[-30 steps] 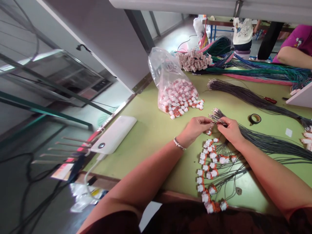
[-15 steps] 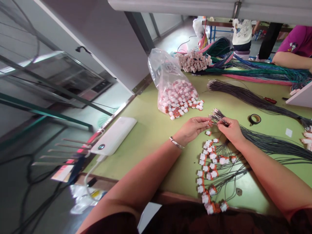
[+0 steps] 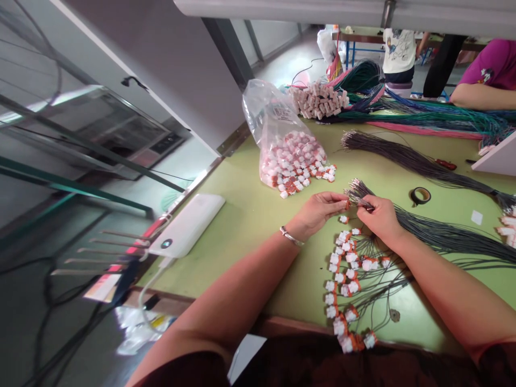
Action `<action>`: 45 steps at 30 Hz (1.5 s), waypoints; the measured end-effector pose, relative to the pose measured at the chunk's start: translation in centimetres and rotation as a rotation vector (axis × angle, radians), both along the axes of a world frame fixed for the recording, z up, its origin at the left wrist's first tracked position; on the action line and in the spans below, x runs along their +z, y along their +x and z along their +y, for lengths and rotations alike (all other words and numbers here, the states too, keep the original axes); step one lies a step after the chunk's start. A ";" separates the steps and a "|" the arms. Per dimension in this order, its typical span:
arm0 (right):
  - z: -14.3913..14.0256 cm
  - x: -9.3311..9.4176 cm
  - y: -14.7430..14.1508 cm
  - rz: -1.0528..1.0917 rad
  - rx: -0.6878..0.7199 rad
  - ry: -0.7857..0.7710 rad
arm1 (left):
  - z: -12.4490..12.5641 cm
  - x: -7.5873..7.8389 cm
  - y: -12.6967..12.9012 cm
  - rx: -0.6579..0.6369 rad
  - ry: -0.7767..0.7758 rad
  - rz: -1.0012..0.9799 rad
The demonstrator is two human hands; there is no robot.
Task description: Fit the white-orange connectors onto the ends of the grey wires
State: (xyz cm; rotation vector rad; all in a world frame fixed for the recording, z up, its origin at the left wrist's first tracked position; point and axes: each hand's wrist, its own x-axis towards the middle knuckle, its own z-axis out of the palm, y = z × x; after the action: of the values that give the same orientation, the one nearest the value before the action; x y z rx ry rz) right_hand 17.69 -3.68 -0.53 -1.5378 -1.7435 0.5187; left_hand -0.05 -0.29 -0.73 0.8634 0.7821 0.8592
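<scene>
My left hand (image 3: 322,210) is closed in a pinch on a small orange-and-white connector (image 3: 345,205), mostly covered by the fingertips. Right beside it, my right hand (image 3: 378,215) is closed on dark wires at the tip end of a bundle (image 3: 427,230), whose metal terminals (image 3: 355,186) stick out past the fingers. Below the hands lie several white-and-orange connectors (image 3: 343,236) with dark wires attached, in rough columns down to the table's front edge. One connector (image 3: 343,219) sits just under my left fingertips.
A clear plastic bag (image 3: 278,129) spills loose connectors (image 3: 298,166) onto the green table (image 3: 242,215). Behind are another dark wire bundle (image 3: 403,158), coloured wires (image 3: 423,115) and a tape roll (image 3: 420,196). A white power bank (image 3: 189,223) lies left. A co-worker's arm (image 3: 484,97) rests far right.
Both hands keep nearly the same place, with the left fingertips still close to the right hand's wires. The whole view has shifted very slightly.
</scene>
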 end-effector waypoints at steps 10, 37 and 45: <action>-0.1 -0.4 -0.1 -0.008 0.034 0.002 | -0.4 0.0 0.6 0.023 0.020 0.054; 0.6 -0.9 0.0 0.025 0.045 -0.109 | -0.7 0.0 1.5 0.066 -0.016 0.009; 0.7 -0.7 0.2 0.061 0.044 -0.107 | -0.7 -0.3 1.8 0.094 0.009 0.025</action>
State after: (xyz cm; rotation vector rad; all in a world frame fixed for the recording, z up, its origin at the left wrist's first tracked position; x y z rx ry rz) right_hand 17.88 -3.02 -1.23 -1.5435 -1.7303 0.6844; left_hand 1.76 -0.98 -1.06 0.8525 0.8464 0.9367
